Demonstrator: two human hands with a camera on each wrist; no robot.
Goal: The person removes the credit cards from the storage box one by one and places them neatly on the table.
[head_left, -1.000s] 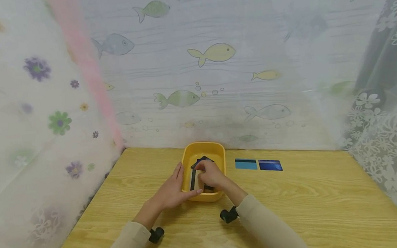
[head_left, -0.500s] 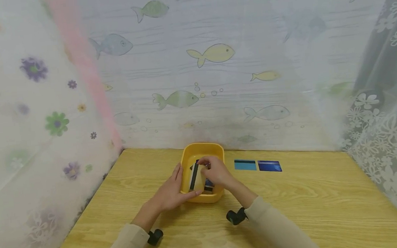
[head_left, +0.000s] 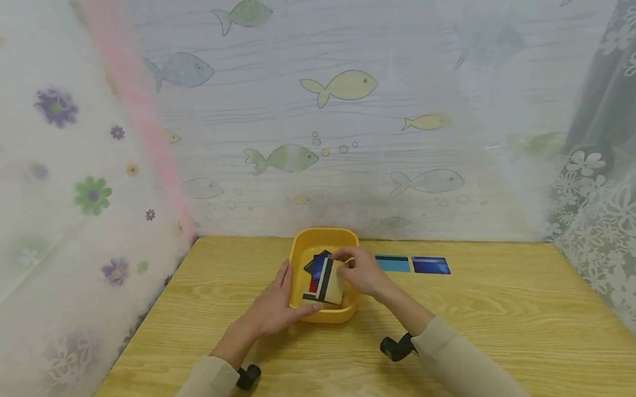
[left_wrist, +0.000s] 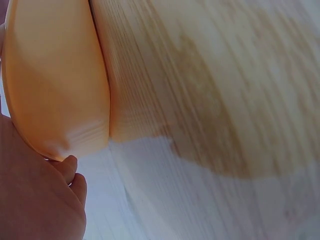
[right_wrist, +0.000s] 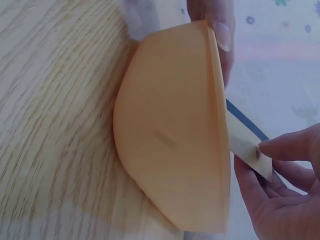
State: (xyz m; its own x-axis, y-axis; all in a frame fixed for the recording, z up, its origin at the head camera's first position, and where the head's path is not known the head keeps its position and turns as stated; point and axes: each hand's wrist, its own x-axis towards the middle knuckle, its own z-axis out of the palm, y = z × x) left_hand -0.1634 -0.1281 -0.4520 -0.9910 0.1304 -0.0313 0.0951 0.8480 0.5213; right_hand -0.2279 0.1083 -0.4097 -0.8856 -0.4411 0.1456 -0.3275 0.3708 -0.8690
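A yellow tub sits on the wooden table, seen from outside in both wrist views: yellow tub, yellow tub. My left hand rests flat against its left side, thumb along the near wall. My right hand pinches a cream card with a black stripe and lifts it tilted over the tub; the same card pokes past the rim in the right wrist view. Dark blue and red cards lie inside the tub.
Two cards lie flat on the table right of the tub: a light blue one and a dark blue one. Fish-print sheeting backs the table, with flowered curtains on the left and lace on the right.
My right hand has lifted the cream card out of the pile and drawn it to the right, uncovering the dark cards below. The left hand has stayed on the tub.
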